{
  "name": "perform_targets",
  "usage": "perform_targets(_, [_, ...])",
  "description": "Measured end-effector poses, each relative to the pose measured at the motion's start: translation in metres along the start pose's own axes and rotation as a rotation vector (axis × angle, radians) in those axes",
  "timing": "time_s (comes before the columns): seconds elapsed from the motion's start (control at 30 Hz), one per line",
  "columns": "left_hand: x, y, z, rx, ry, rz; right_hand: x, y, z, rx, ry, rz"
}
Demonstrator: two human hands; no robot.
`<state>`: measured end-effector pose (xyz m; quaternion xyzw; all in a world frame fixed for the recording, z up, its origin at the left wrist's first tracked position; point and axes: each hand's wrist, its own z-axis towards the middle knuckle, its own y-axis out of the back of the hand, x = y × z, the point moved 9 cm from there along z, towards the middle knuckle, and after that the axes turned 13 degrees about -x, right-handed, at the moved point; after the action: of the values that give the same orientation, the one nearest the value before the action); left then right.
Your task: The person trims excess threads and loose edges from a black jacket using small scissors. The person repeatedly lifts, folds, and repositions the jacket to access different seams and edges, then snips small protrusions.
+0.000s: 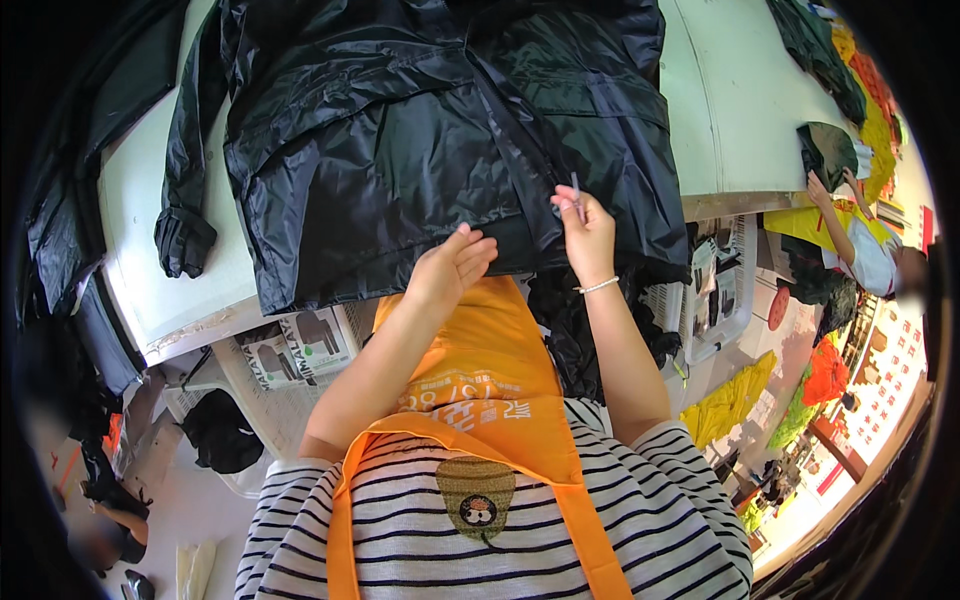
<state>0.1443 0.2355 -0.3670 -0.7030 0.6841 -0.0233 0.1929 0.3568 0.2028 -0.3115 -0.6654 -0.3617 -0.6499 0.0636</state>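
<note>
A black jacket (400,150) lies across the worktop (720,130), hem at its near edge. The right hand (588,235) pinches a slim pale stick (576,184); the left hand (452,268), fingers loosely extended, looks empty.

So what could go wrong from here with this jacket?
The slim object in the right hand is close to the black jacket; if sharp, which I can't tell, it might snag the fabric. The jacket's hem overhangs the pale table, so a tug could drag it down.

White plastic basket (262,408) at left, yellow cloth (732,403) on the floor (708,379) at right
</note>
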Motion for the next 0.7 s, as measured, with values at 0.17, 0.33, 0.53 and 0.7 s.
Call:
perform_targets(0.17, [-0.006,-0.009,0.015,-0.014,-0.021,-0.161,0.033,0.035,0.001,-0.290,0.300,-0.222])
perform_targets(0.33, [-0.036,-0.011,-0.034,-0.070,-0.288,-0.244,0.046,0.009,-0.011,0.008,-0.003,0.138])
perform_targets(0.53, [-0.050,-0.010,-0.069,-0.070,-0.429,-0.191,0.045,-0.056,-0.047,0.401,-0.578,0.400])
perform_targets(0.7, [-0.033,-0.029,-0.077,-0.005,-0.436,-0.116,0.065,-0.069,-0.048,0.570,-0.480,0.482])
